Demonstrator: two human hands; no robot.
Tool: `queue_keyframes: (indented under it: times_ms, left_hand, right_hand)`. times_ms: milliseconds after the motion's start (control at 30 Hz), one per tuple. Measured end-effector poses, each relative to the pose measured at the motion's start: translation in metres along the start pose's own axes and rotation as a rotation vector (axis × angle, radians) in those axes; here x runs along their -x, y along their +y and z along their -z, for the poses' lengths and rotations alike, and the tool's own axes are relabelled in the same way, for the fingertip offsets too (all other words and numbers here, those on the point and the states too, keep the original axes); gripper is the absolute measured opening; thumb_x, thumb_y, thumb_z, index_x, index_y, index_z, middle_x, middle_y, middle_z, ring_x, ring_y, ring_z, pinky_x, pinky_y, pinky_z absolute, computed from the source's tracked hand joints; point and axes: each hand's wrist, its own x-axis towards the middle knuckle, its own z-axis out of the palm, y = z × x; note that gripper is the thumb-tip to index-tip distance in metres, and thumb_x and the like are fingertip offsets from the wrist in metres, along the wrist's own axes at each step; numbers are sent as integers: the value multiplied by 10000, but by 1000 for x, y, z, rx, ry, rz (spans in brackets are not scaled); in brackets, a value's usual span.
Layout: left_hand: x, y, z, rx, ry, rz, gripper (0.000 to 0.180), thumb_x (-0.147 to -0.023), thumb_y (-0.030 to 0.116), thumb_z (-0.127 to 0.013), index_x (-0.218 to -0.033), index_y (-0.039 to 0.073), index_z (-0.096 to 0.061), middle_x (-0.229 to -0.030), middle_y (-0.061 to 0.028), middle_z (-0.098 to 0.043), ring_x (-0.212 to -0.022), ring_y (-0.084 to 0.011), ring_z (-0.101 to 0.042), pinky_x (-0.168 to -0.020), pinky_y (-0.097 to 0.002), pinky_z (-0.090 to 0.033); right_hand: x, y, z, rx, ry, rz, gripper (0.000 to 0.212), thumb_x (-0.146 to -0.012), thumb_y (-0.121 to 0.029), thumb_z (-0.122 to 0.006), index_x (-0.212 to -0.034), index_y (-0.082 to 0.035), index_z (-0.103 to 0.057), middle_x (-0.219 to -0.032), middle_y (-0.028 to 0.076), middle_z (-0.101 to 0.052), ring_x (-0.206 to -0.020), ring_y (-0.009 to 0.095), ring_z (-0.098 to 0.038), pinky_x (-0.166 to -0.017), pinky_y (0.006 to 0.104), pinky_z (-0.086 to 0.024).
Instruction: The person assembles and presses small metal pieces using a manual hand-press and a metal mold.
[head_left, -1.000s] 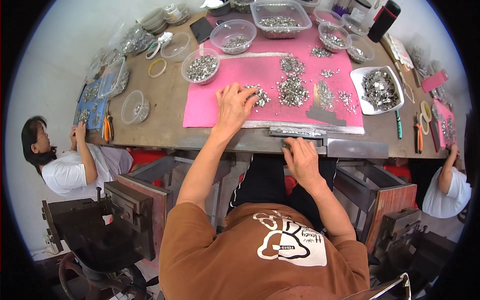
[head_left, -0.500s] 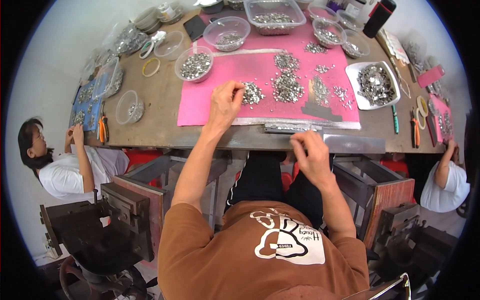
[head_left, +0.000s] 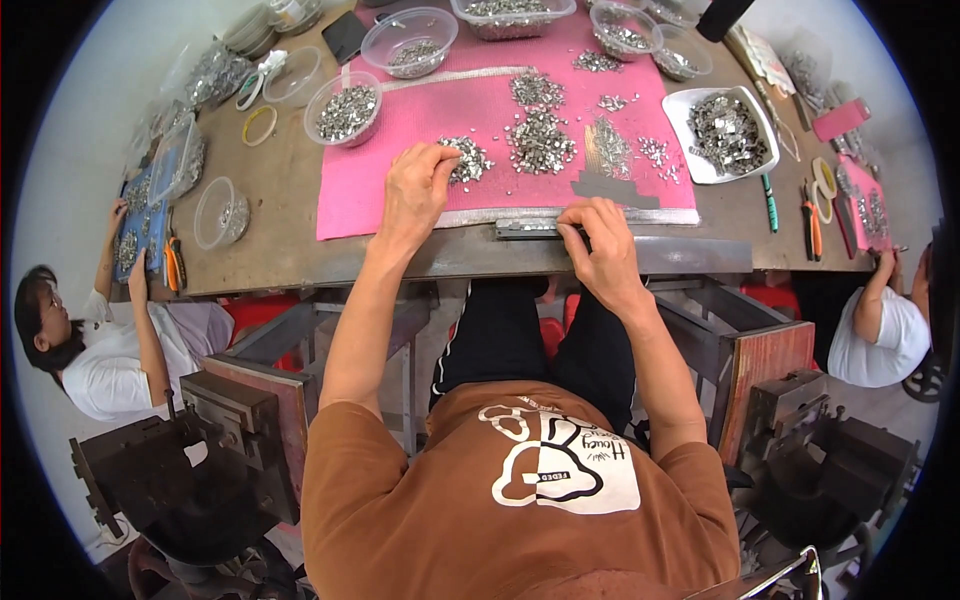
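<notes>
My left hand (head_left: pixel 413 192) is over the pink mat (head_left: pixel 350 195), thumb and forefinger pinched together at the left edge of a small pile of silvery metal pieces (head_left: pixel 468 162). Whatever the pinch holds is too small to make out. At the mat's near edge lies a narrow dark bar-shaped fixture (head_left: pixel 525 230) with a row of small shiny pieces along its top. My right hand (head_left: pixel 606 248) is at the fixture's right end, its fingers curled and thumb close to the forefinger, covering that end. Anything between those fingertips is hidden.
Larger piles of metal pieces (head_left: pixel 541 142) lie right of the small one. Around the mat stand a clear tub (head_left: pixel 345 108), a white dish (head_left: pixel 722 135), pliers (head_left: pixel 811 225) and a green pen-like tool (head_left: pixel 769 203). People (head_left: pixel 120 350) work at both sides.
My right hand has moved from beyond the fixture's near right side onto its right end. My left hand stays pinched by the small pile. The whole view has shifted slightly.
</notes>
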Motion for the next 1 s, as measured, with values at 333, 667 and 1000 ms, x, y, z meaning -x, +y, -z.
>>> queue_keyframes:
  times_ms: [333, 667, 1000]
  left_hand:
    - [19, 26, -7, 114, -73, 28, 74, -898, 15, -669, -963, 18, -704, -891, -124, -629, -866, -321, -606, -791, -412, -488]
    - [18, 27, -18, 81, -204, -81, 208, -887, -24, -656, -1080, 44, -697, -906, -89, -636, -865, -261, -620, -826, -384, -477]
    - [31, 20, 1, 16, -171, -38, 192, -883, 35, -683, -1071, 72, -699, -913, -73, -656, -891, -267, -633, -842, -400, -434]
  right_hand:
    - [1, 3, 7, 101, -13, 154, 161, -809, 27, -727, -941, -20, -650, -946, 97, -649, -884, 283, -619, -796, 391, -451]
    - [-27, 9, 6, 71, -118, 95, 106, -855, -26, -713, -956, -44, -686, -887, 82, -631, -856, 284, -607, -804, 392, -444]
    - [-56, 1, -53, 264, -198, 145, 118, -843, -110, -738, -935, -48, -697, -897, 97, -633, -884, 299, -609, -811, 416, -449]
